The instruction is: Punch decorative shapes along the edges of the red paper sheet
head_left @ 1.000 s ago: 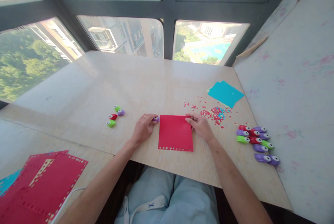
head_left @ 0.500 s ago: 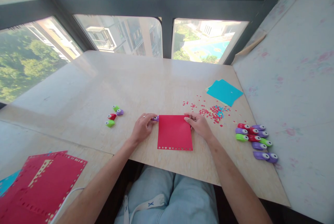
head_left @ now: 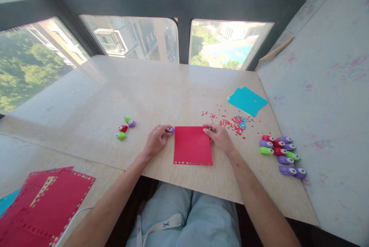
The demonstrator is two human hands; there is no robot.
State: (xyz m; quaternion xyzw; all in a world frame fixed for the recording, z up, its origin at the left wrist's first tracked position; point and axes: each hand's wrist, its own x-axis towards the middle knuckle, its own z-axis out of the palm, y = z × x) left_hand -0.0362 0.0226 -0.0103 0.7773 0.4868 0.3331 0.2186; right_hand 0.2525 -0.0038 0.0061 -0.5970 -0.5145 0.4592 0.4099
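- Holding a small purple plastic paper punch (head_left: pixel 171 130), your left hand (head_left: pixel 155 141) pinches it at the flat red paper square (head_left: pixel 193 145)'s ten o'clock corner.
- Your right hand (head_left: pixel 220 138) pinches the paper's two o'clock corner on the pale marble table (head_left: pixel 161 89).

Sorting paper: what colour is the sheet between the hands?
Red sheet, with small cut-outs along its near edge; head view.

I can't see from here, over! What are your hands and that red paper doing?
Left hand grips small purple punch at red paper's far left corner. Right hand pinches far right corner. Paper flat on table, near edge punched. Nothing blocking.
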